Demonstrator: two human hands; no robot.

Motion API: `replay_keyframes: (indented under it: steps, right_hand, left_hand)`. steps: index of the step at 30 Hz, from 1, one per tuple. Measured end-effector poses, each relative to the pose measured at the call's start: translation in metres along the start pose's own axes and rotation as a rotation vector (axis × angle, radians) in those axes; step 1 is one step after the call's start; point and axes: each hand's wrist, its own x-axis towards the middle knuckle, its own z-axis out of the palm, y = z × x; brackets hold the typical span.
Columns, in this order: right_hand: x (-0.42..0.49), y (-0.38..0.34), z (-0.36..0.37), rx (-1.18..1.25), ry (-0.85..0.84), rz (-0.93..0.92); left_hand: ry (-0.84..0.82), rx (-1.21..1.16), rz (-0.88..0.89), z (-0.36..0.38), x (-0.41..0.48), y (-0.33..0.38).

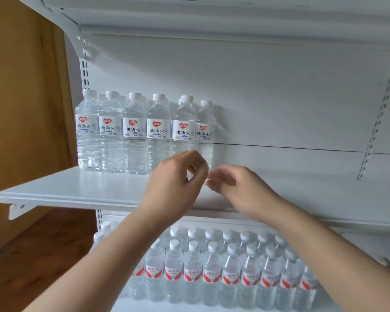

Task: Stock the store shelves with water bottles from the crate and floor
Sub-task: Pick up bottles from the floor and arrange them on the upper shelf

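Several clear water bottles (134,134) with white caps and red-heart labels stand in a row at the back left of the white middle shelf (77,190), with more caps showing behind them. The rightmost bottle (205,131) stands slightly further back. My left hand (178,179) hovers just in front of the two right-hand bottles, fingers loosely curled and holding nothing. My right hand (234,183) is beside it, blurred, with its fingers bent toward the left hand and nothing in them.
The lower shelf is packed with several rows of red-labelled water bottles (212,266). The right part of the middle shelf (313,194) is bare. Another white shelf (212,14) hangs overhead. A wooden panel (20,109) stands at the left.
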Motion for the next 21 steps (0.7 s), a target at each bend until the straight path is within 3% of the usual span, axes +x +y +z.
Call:
replay_keyframes:
  steps: [3,5,10,16,18,21]
  right_hand:
    - [-0.095,-0.01,0.006,0.301,0.197,-0.175]
    - [-0.15,0.004,0.024,0.44,0.289,-0.142]
    - [-0.251,0.107,0.124,0.514,0.121,0.347]
    - [-0.358,0.187,0.204,0.47,-0.036,0.821]
    - [-0.379,0.199,0.213,0.376,-0.069,0.909]
    - [-0.385,0.199,0.213,0.213,-0.102,0.877]
  left_hand:
    - [-0.001,-0.424,-0.132,-0.006,-0.062,0.028]
    - [-0.048,-0.557,-0.225,0.004,-0.114,0.029]
    - [-0.288,-0.741,-0.737,0.068,-0.254,-0.008]
    - [-0.505,-0.638,-1.317,0.116,-0.417,-0.045]
    - [-0.608,-0.452,-1.314,0.12,-0.447,-0.046]
    - [-0.82,-0.336,-1.076,0.125,-0.451,-0.039]
